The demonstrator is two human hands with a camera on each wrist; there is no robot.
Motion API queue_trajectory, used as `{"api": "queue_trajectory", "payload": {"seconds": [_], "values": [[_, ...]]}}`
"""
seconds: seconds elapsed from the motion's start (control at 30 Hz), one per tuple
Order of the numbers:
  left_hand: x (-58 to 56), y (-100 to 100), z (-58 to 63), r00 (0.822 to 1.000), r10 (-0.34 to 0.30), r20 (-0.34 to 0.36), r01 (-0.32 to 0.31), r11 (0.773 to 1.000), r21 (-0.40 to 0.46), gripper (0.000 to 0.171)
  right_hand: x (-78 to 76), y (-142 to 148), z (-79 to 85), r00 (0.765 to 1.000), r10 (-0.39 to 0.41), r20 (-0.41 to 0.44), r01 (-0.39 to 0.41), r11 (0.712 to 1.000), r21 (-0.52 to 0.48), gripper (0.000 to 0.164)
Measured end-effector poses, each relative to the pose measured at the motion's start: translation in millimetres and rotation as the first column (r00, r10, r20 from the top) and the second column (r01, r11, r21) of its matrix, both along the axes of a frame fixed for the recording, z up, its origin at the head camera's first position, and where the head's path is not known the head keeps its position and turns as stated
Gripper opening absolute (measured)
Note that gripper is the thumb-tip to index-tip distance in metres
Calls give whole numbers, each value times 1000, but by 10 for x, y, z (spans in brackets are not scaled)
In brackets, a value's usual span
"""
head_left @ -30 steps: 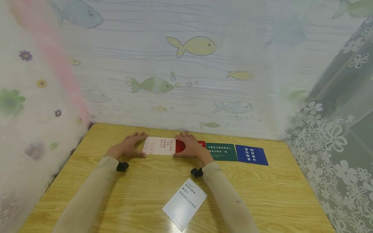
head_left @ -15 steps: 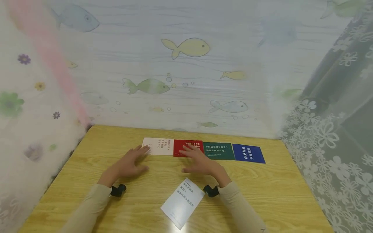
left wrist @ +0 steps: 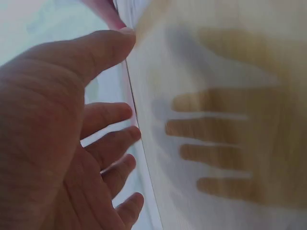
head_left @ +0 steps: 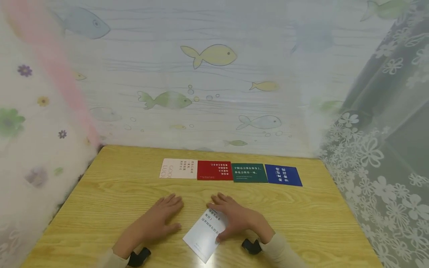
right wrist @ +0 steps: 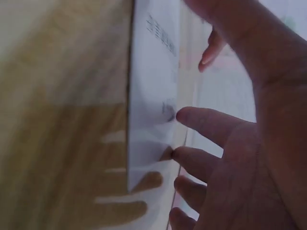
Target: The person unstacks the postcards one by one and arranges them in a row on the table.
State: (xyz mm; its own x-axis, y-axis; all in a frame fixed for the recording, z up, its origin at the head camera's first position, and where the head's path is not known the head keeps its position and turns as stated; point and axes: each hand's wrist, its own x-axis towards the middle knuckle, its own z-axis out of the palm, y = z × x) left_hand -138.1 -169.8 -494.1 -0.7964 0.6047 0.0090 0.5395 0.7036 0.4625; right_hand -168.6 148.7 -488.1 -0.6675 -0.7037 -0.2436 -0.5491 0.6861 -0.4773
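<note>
A white card [head_left: 202, 235] with printed text lies slanted on the wooden table. My right hand [head_left: 237, 219] is over its right side, fingers spread and thumb by its right edge. In the right wrist view the fingertips are at or just above the card [right wrist: 152, 81]; contact is hard to tell. My left hand [head_left: 157, 219] hovers left of the card with relaxed fingers, holding nothing. Its reflection shows on the table [left wrist: 268, 158] in the left wrist view. Farther back, a pale pink card [head_left: 178, 174], a red card [head_left: 211, 169], a green card [head_left: 249, 178] and a blue card [head_left: 285, 179] form a row.
The wooden table [head_left: 110, 182] extends around both hands. A fish-print curtain [head_left: 214, 78] hangs along its back edge. Floral fabric [head_left: 37, 156] lines the left side, and a lace-patterned sheer [head_left: 362, 178] the right.
Both hands have left the row of cards and come back toward the person. The pink and red cards are now uncovered. My right hand has reached over the white card.
</note>
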Motion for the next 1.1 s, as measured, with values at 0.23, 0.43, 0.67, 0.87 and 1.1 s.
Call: {"api": "queue_trajectory", "payload": {"seconds": [0.23, 0.43, 0.67, 0.87, 1.1], "values": [[455, 352, 22, 997, -74, 20, 75, 996, -45, 66, 206, 42, -30, 995, -36, -93, 41, 998, 51, 104], [634, 456, -65, 996, -81, -27, 75, 982, -175, 78, 394, 67, -23, 976, -99, -192, 121, 987, 109, 102], [707, 459, -109, 996, -35, -83, 17, 978, -207, 83, 572, 120, -9, 978, -95, -186, 122, 982, 143, 101], [693, 387, -119, 996, -27, -87, 9, 981, -195, 85, 681, 210, -7, 983, -100, -154, 119, 986, 121, 97], [649, 313, -109, 993, 16, -113, -31, 991, -131, 99, 728, 306, -5, 977, -143, -158, 160, 982, 101, 102]]}}
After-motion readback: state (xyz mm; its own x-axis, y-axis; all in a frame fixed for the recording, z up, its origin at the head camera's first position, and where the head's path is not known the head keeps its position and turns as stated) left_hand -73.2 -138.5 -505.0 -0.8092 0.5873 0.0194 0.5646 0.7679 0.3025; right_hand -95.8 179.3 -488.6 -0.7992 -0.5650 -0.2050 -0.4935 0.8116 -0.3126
